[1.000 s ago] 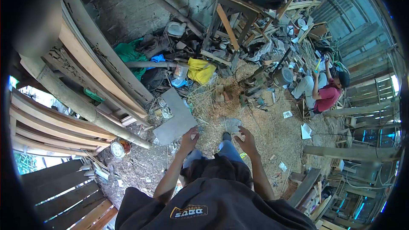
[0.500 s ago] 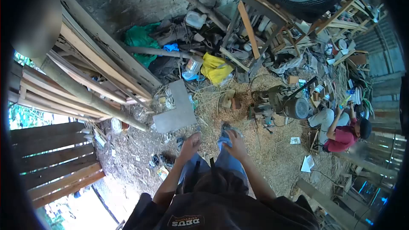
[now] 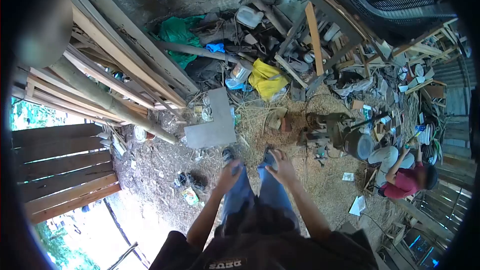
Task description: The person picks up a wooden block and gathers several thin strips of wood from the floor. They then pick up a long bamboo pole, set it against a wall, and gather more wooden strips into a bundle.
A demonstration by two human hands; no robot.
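grey slab (image 3: 212,127) on ground, ahead-left of empty hands (image 3: 256,171).

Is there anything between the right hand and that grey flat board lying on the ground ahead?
Nothing solid. The right hand hangs empty above the right foot; between it and the grey board lie only straw and sawdust-strewn ground. The left hand is empty too.

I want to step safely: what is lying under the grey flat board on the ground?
The grey board lies on straw and sawdust, its corner beside stacked planks. Anything directly beneath is covered.
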